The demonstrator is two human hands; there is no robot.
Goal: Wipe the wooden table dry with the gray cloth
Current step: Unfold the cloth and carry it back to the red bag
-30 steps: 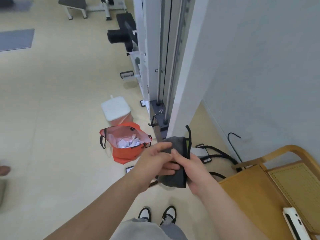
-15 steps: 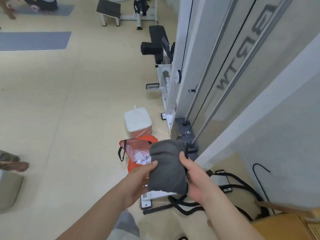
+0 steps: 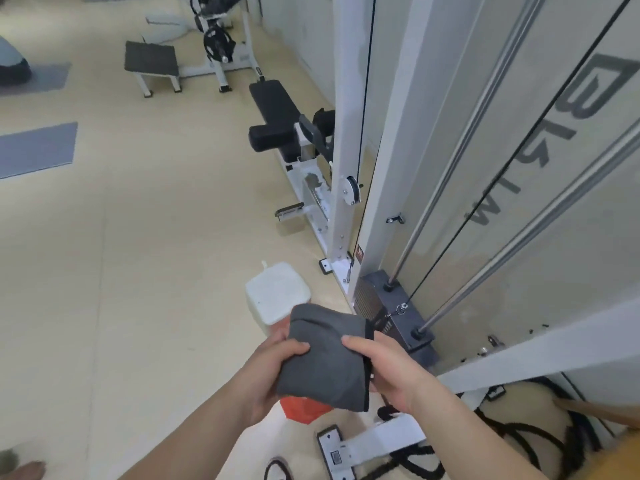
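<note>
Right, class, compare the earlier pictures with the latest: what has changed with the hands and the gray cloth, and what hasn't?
The gray cloth has been turned broad face up and now hides most of the orange bag. The view has swung off the wooden table, leaving only a corner. Unchanged: left hand and right hand both grip the cloth in the air.

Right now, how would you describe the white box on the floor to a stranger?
Start at the tall white cable machine on the right and follow its post down to the floor. Just left of its dark weight stack stands the white box, partly hidden by the gray cloth. It is the only white, square thing there; the bag next to it is orange.
</note>
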